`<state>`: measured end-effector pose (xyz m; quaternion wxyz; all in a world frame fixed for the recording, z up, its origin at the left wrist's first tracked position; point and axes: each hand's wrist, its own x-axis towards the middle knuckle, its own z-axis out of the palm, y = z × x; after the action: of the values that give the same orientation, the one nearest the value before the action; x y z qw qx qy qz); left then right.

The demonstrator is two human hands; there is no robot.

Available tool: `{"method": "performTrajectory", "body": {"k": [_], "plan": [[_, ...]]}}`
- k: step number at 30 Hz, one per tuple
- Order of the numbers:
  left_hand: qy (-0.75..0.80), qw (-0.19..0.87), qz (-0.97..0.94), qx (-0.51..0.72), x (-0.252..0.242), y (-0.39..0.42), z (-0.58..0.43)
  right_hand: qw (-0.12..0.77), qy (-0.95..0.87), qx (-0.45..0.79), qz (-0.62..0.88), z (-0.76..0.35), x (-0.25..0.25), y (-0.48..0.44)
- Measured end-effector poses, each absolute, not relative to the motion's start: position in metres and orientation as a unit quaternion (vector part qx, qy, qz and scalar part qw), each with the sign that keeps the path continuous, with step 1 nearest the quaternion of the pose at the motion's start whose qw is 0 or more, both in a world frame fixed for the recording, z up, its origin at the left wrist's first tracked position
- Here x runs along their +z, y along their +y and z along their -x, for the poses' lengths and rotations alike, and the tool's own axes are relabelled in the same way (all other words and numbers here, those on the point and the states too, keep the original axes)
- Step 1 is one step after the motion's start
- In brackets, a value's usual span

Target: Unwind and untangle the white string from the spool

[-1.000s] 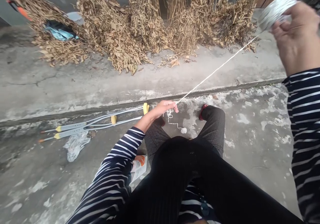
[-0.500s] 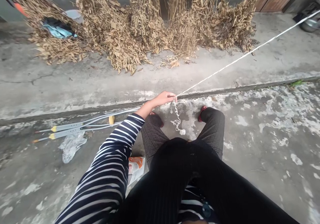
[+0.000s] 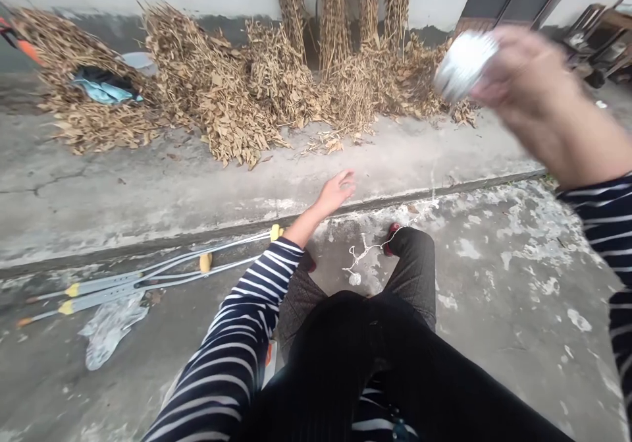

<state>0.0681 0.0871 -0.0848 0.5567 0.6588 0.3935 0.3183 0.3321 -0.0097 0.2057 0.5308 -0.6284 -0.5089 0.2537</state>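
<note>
My right hand (image 3: 526,76), smeared by motion, is raised at the upper right and closed round a white bundle (image 3: 464,63), which looks like wound string. My left hand (image 3: 336,192) is held out over the step edge, its fingers apart and slightly curled, with nothing in them. Below it, a loose white string (image 3: 364,252) lies on the ground between my feet, with a small white clump (image 3: 354,278) at one end. The string runs past my right shoe towards the right, where it becomes faint.
Dried plant bundles (image 3: 217,93) lean along the wall behind the concrete step (image 3: 162,185). Crutches (image 3: 168,267) and a crumpled clear plastic bag (image 3: 111,330) lie on the ground at the left. A blue and black cloth (image 3: 106,86) rests on the plants.
My right hand has come into view with the white bundle. My left hand has let go of the string and opened. The string, taut before, has dropped slack to the ground.
</note>
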Motion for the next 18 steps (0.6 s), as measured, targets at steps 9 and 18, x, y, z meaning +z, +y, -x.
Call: {"method": "performTrajectory", "body": {"k": [9,18], "plan": [[0.198,0.721,-0.493,0.445,0.006,0.046,-0.155,0.542,-0.462,0.407,0.572,-0.264,0.130,-0.010],[0.274,0.711,-0.611,0.214,-0.035,-0.009,-0.085,0.587,-0.499,0.299,0.563,-0.313,0.073,0.012]]}}
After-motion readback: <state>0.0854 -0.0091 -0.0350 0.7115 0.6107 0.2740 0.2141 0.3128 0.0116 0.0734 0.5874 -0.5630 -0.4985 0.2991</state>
